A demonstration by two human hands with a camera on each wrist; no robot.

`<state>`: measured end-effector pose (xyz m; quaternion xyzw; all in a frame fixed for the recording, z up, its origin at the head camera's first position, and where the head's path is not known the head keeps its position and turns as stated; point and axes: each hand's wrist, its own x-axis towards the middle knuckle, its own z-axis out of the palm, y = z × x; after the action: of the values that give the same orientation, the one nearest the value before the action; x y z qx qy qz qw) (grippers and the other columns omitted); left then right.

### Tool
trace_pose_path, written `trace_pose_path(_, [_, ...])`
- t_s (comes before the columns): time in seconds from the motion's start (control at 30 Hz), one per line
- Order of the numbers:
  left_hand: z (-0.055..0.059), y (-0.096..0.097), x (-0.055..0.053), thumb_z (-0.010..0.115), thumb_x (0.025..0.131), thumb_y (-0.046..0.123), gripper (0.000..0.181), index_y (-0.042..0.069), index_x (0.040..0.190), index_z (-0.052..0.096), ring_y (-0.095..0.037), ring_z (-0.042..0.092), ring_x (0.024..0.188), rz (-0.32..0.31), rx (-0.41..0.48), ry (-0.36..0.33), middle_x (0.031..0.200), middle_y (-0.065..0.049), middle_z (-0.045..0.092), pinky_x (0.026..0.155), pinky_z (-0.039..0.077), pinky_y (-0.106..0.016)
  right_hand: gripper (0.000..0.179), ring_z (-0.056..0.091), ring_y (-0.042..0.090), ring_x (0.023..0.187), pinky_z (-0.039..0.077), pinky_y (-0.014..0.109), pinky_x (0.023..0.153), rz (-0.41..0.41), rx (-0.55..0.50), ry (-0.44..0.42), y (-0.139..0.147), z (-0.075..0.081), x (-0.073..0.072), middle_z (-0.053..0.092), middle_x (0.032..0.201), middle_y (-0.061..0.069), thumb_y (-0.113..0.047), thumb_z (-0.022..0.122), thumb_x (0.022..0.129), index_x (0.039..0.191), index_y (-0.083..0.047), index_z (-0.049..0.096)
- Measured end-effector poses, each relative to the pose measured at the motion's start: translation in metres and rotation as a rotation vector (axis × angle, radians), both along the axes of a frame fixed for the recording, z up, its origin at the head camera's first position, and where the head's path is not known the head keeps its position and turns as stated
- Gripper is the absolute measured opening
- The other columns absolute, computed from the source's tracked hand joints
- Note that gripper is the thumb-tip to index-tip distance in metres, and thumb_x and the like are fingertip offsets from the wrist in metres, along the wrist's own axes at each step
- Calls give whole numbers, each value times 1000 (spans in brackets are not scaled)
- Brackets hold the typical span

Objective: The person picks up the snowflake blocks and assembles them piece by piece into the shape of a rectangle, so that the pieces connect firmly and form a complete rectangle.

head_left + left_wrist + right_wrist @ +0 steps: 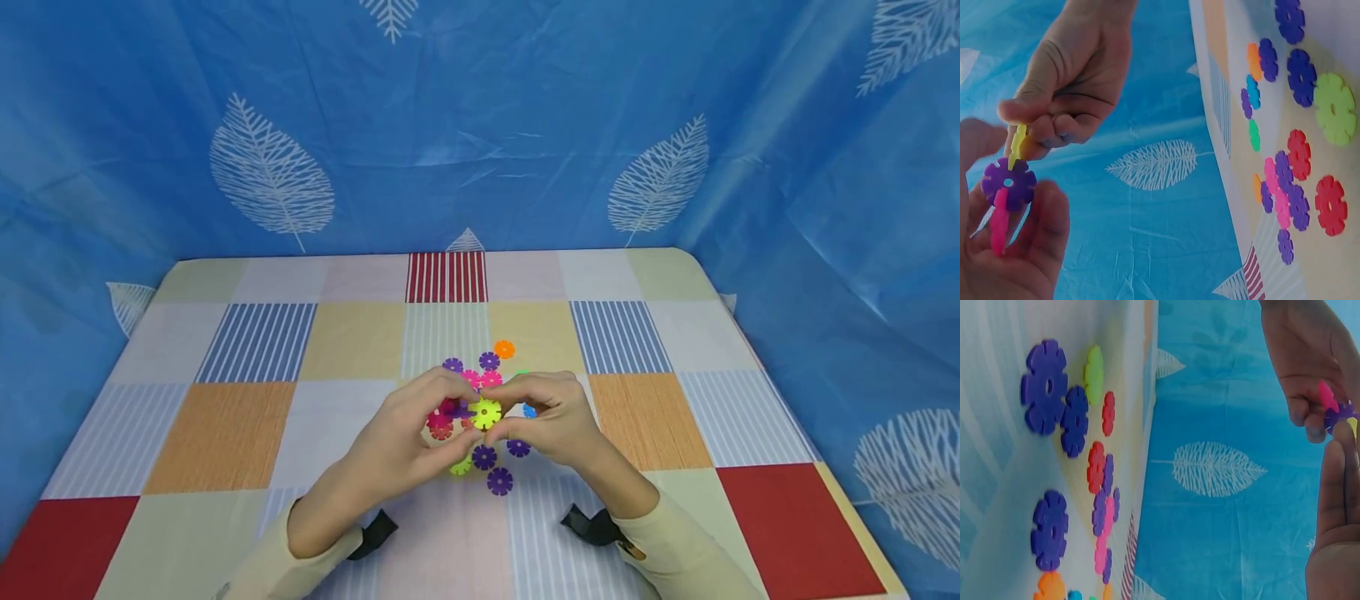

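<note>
Above the table, both hands hold a small chain of notched plastic flower discs slotted together. My left hand (405,429) grips its pink disc (999,222) and purple disc (1009,184) between fingers and thumb. From the other side my right hand (551,417) pinches the yellow disc (486,413), which sits edge-on in a notch of the purple one. In the right wrist view the right fingers (1334,481) partly cover the yellow disc.
Loose discs lie scattered on the patchwork tablecloth (345,342) beneath and around the hands, including an orange disc (504,349), a dark purple disc (499,481) and a yellow-green disc (1335,109). A blue leaf-patterned curtain (465,125) surrounds the table's back and sides.
</note>
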<state>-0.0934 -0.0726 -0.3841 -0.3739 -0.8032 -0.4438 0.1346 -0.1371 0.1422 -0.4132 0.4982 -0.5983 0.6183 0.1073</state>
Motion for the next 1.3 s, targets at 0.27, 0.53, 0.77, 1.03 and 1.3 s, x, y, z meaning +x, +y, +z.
trace_pose_path(0.27, [1, -1, -1, 80, 81, 10, 36, 7, 114, 66, -15, 62, 106, -106, 95, -22, 112, -1, 66, 88, 52, -26, 40, 67, 16, 61, 44, 22, 40, 3, 8, -87, -6, 0, 4, 69, 76, 16, -27, 79, 76, 93, 5, 62])
trace_pose_path(0.53, [2, -5, -4, 85, 74, 14, 39, 8, 110, 69, -9, 63, 84, -31, 86, -15, 103, 0, 69, 71, 54, -20, 29, 71, 23, 71, 57, 33, 54, 169, 10, -184, -3, 2, 0, 69, 84, 23, -12, 69, 87, 102, 12, 64])
trace_pose_path(0.77, [3, -13, -9, 85, 74, 8, 38, 7, 109, 73, -9, 62, 79, 19, 92, 7, 98, 0, 70, 63, 53, -19, 22, 69, 22, 87, 57, 41, 75, -20, 304, -300, 21, 3, -16, 71, 100, 14, 4, 66, 89, 110, 0, 69])
trace_pose_path(1.03, [0, -11, -9, 88, 72, 21, 36, 11, 103, 74, -6, 58, 74, 36, 131, -43, 95, 4, 70, 58, 51, -18, 26, 60, 17, 95, 52, 37, 85, -121, 984, -286, 42, -15, -32, 67, 106, -3, -13, 76, 84, 109, -13, 71])
trace_pose_path(1.3, [-3, -9, -8, 89, 70, 18, 36, 11, 102, 74, -7, 55, 69, 56, 120, -35, 95, 4, 69, 56, 48, -17, 31, 54, 8, 94, 42, 34, 90, -66, 1112, -170, 40, -31, -30, 62, 101, -12, -20, 85, 74, 102, -18, 73])
